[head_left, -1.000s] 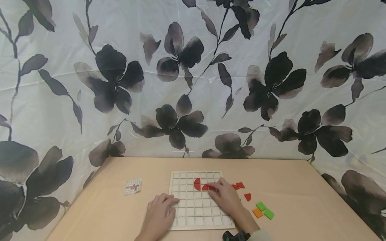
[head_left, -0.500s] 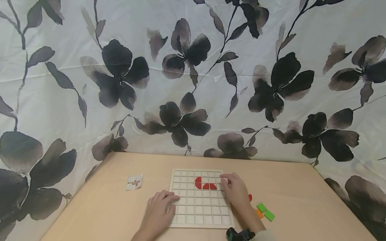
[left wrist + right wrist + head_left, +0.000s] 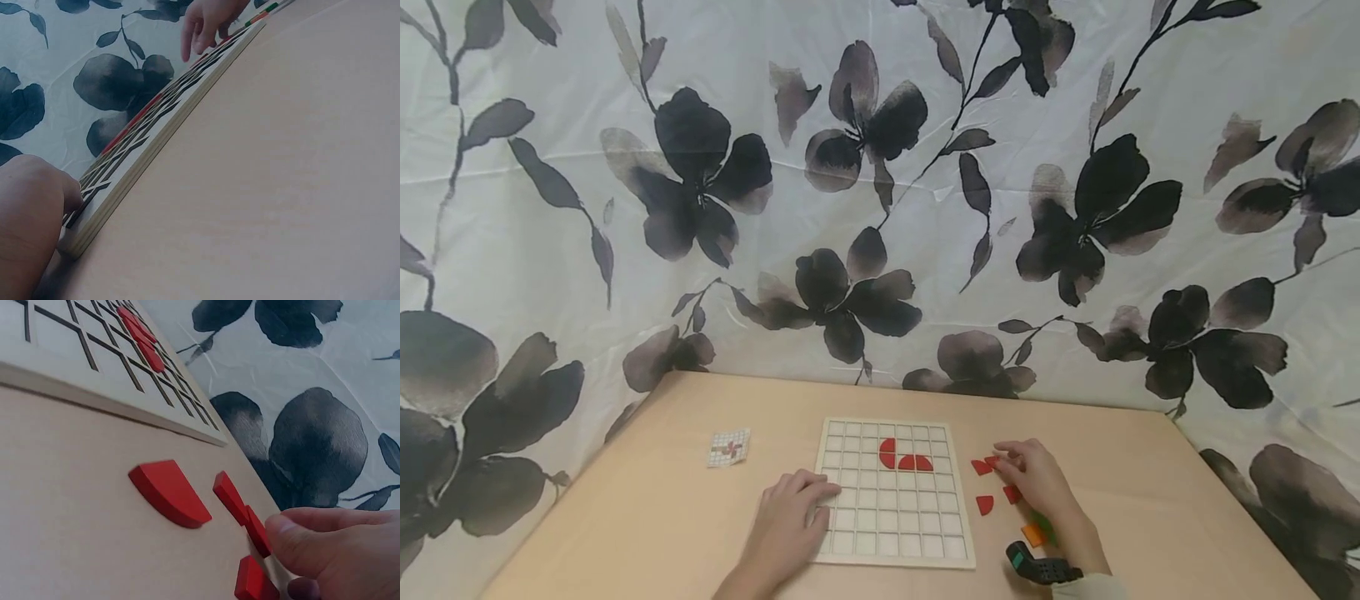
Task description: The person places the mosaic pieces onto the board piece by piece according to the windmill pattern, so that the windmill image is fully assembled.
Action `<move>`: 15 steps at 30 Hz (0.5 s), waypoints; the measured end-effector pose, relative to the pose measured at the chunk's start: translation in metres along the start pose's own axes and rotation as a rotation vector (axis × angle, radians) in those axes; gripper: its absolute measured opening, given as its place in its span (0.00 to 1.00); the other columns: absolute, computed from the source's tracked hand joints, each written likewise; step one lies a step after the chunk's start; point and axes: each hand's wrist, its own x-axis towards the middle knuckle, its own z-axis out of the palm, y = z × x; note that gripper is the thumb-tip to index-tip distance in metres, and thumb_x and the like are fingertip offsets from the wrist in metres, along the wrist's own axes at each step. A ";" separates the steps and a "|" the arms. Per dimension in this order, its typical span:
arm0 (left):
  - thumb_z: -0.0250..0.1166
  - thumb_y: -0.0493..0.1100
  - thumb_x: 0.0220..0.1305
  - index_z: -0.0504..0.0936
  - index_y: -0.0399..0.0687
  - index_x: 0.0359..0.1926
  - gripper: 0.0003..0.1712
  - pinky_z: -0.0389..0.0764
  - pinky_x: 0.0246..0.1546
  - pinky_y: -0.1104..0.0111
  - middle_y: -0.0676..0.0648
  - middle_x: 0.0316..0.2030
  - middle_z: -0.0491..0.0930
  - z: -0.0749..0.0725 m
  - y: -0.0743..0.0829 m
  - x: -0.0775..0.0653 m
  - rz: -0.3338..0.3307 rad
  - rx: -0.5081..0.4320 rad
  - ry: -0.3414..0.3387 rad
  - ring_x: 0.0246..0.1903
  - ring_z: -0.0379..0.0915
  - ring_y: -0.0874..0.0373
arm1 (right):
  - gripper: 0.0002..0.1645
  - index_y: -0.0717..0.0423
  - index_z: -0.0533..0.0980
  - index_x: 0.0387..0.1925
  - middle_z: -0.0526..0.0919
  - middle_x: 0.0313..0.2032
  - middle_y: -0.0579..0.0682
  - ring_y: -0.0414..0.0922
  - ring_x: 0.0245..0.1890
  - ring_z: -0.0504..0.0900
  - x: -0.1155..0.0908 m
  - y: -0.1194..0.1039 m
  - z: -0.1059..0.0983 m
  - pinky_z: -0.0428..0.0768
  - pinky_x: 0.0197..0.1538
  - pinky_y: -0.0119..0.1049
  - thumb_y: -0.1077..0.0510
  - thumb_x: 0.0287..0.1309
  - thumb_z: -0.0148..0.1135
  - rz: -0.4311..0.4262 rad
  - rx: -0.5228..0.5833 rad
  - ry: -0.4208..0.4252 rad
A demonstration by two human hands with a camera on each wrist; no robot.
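Head view: toward the right edge of the desk, my right hand, grip unclear, should pinch the red piece edgewise, left hand relaxed.

Pale gridded board is lying flat, left hand resting on its left edge; four red quarter-round pieces are sitting in cells. Four loose red pieces are lying beyond its right edge, right hand touching one (pinch unclear).
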 end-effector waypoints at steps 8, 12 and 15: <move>0.63 0.42 0.55 0.83 0.66 0.42 0.14 0.66 0.50 0.58 0.65 0.44 0.76 0.001 -0.001 0.001 -0.007 0.003 -0.010 0.45 0.67 0.66 | 0.19 0.54 0.78 0.52 0.75 0.42 0.54 0.45 0.38 0.74 -0.003 0.000 0.002 0.82 0.41 0.37 0.58 0.57 0.64 0.027 -0.002 -0.024; 0.64 0.42 0.55 0.83 0.66 0.42 0.14 0.65 0.51 0.58 0.64 0.44 0.76 0.000 0.000 0.001 -0.011 -0.002 -0.007 0.46 0.67 0.66 | 0.17 0.52 0.80 0.49 0.74 0.42 0.53 0.45 0.38 0.73 -0.001 0.002 0.006 0.81 0.41 0.35 0.57 0.57 0.64 0.031 0.003 -0.008; 0.64 0.42 0.55 0.84 0.65 0.42 0.14 0.65 0.51 0.58 0.64 0.44 0.76 -0.001 0.001 0.002 -0.008 -0.011 -0.003 0.46 0.67 0.66 | 0.17 0.52 0.80 0.48 0.74 0.41 0.53 0.45 0.37 0.73 0.000 0.005 0.008 0.80 0.40 0.34 0.56 0.55 0.66 0.032 -0.003 0.001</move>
